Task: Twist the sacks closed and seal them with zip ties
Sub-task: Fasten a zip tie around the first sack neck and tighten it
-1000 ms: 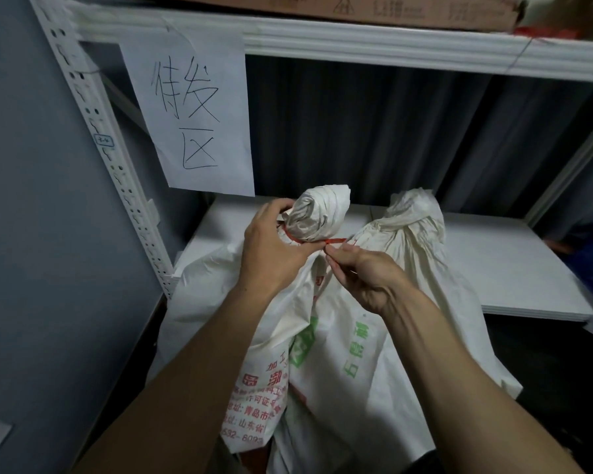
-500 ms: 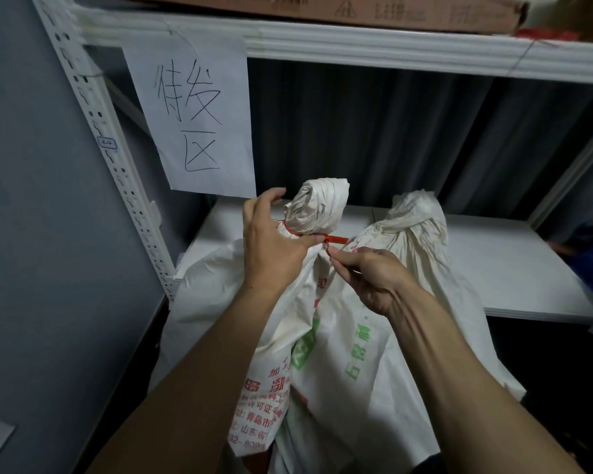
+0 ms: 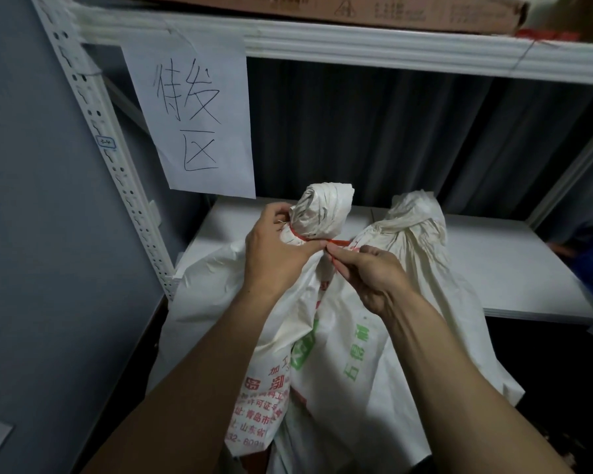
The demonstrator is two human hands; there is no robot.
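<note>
Two white woven sacks with red and green print lean against the lower shelf. The left sack [image 3: 324,213] has its top twisted into a knob, and a red zip tie [image 3: 336,241] circles the neck below it. My left hand [image 3: 276,254] grips that twisted neck from the left side. My right hand [image 3: 370,271] pinches the zip tie's loose tail just right of the neck. The right sack [image 3: 416,227] stands behind my right hand, its top also twisted; no tie shows on it.
A white metal rack holds a lower shelf board [image 3: 514,265] behind the sacks and an upper beam [image 3: 374,42] with a cardboard box [image 3: 322,8] on it. A handwritten paper sign [image 3: 192,118] hangs at the left upright. Grey wall at left, dark curtain behind.
The left hand's fingers, lifted half a second ago, have closed again around the neck. The right hand has kept pinching the red tail beside the neck.
</note>
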